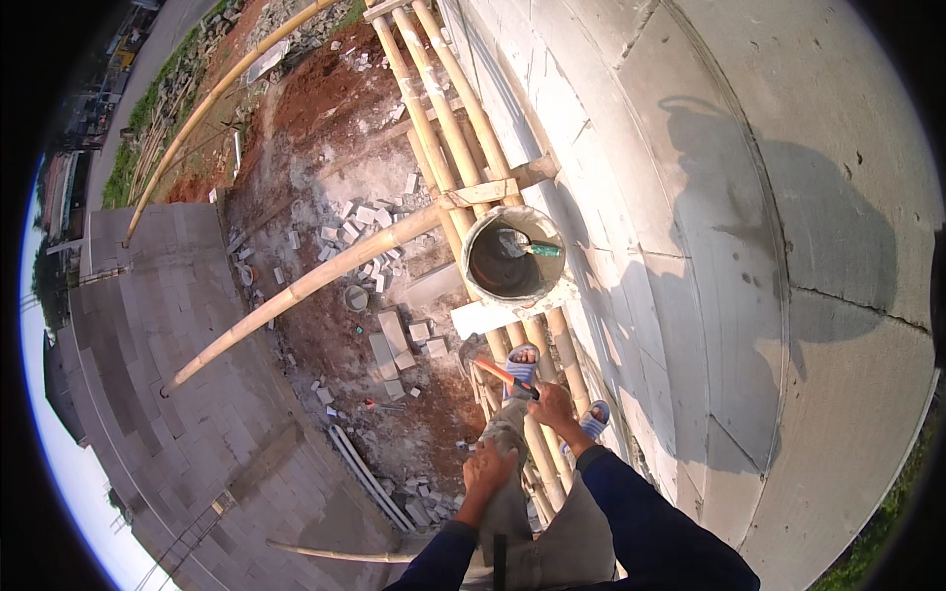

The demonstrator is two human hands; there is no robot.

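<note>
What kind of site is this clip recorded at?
Most likely a building site, seen from up on bamboo scaffolding beside a grey block wall. A mortar bucket sits on the poles, and loose blocks litter the red earth below.

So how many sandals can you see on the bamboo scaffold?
2. One blue sandal sits on the poles just past the tool in the right hand; the other sandal is beside that hand's wrist, next to the block wall.
</note>
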